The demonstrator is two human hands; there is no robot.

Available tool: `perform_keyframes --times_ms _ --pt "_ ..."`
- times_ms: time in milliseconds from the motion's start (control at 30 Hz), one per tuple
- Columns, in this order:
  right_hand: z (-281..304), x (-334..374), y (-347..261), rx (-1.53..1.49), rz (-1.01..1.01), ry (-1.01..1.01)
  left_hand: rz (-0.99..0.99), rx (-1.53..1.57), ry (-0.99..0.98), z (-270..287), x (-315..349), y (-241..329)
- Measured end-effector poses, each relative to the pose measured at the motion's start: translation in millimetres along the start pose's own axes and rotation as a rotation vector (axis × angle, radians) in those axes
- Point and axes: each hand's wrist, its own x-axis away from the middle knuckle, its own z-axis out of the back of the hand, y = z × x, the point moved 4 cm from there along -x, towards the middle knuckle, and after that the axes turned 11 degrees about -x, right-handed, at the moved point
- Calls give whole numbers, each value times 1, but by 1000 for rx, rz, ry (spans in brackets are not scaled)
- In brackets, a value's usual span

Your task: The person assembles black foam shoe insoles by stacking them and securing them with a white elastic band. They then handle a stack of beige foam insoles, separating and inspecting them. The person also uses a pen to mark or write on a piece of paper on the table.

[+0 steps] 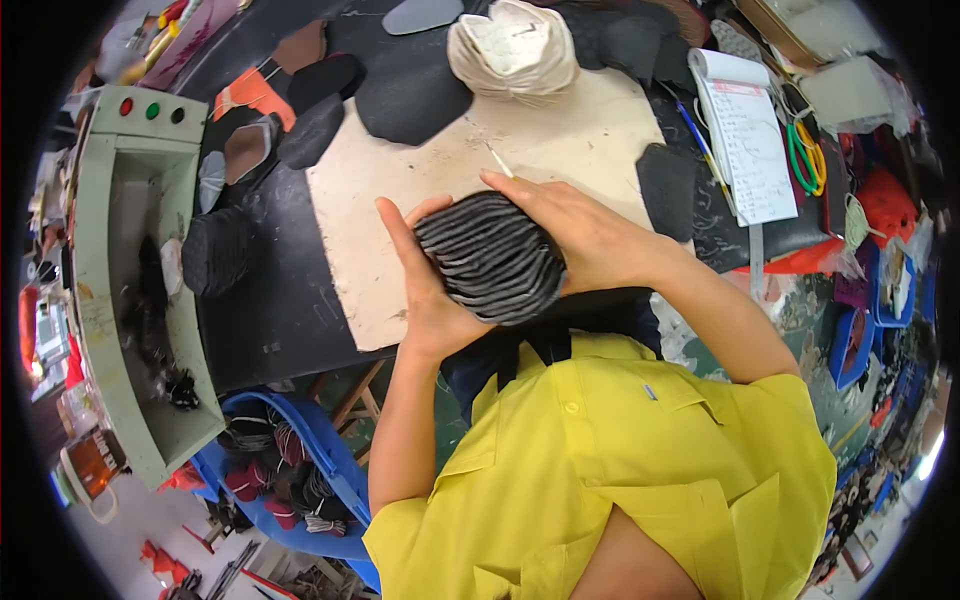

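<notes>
Between my two hands sits a thick stack of black cut fabric pieces (490, 258), their grey edges showing as wavy layers. My left hand (438, 305) grips the stack's left side, thumb up along it and fingers partly hidden behind. The right hand (585, 232) is closed around the opposite side, with its fingertips hidden. A thin white stick (500, 160) shows at the right fingertips; whether it is held or lies on the board cannot be told. Under the hands is a pale cutting board (400, 185). A bundle of cream cut pieces (512, 55) stands at its far edge.
Black flat pieces (410, 100) overlap the board's far left. A notepad (745, 140) lies at right beside green-and-yellow-handled scissors (805, 158). At left stand another black stack (216, 250) and a pale green machine housing (100, 290). Below it, a blue basket (335, 460) holds several bundles.
</notes>
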Motion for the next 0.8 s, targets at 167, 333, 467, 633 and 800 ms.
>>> perform_keyframes --times_ms 167,333,467,633,800 --pt "32 24 -10 18 -162 30 -80 -419 186 21 -4 13" --pt "61 41 -3 -372 -490 374 -391 -737 383 45 -2 5" --pt "46 39 0 -85 -502 374 -558 -932 137 34 19 20" --pt "61 36 -11 515 -289 296 -380 -1001 -60 33 27 55" --pt "39 -4 -56 -362 -279 384 -376 -870 -5 30 20 63"
